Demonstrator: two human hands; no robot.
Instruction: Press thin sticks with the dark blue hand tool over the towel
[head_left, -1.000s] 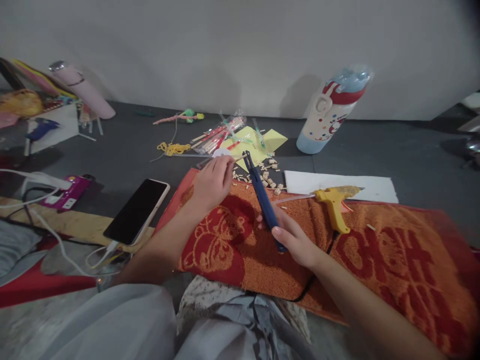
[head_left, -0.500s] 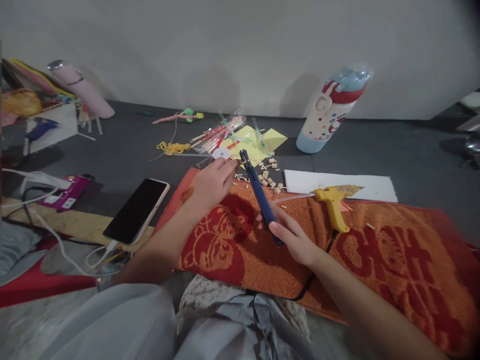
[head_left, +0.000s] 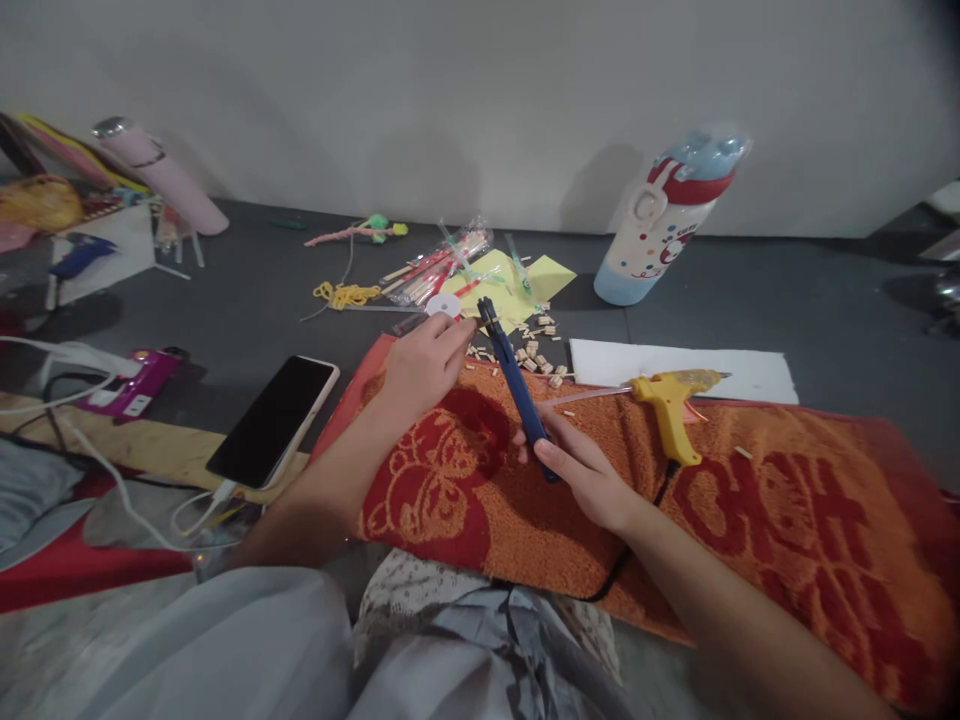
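Note:
My right hand (head_left: 581,465) is wrapped round the handle of a long dark-blue hand tool with narrow jaws (head_left: 517,390), held tilted over the orange towel (head_left: 555,510). Its dark jaws point away from me, toward the yellow paper. Beside these jaws, my left hand (head_left: 427,365) is closed in a pinch on a thin wooden stick (head_left: 489,321), whose short visible end lies at the jaws. Just beyond the hands lie several short cut wooden pieces (head_left: 531,358), some on the towel's edge and some on the dark table.
A yellow glue gun (head_left: 671,405) lies on the towel at right, before a white strip (head_left: 682,365). Behind stand a bottle (head_left: 652,235) and yellow paper (head_left: 487,285) with packaged sticks (head_left: 442,268). Left are a phone (head_left: 274,420), a purple power strip (head_left: 135,385) and a pink flask (head_left: 161,175).
The lower handle end of the blue tool has shifted slightly upward in my right hand. My left hand stays almost in place at the jaws.

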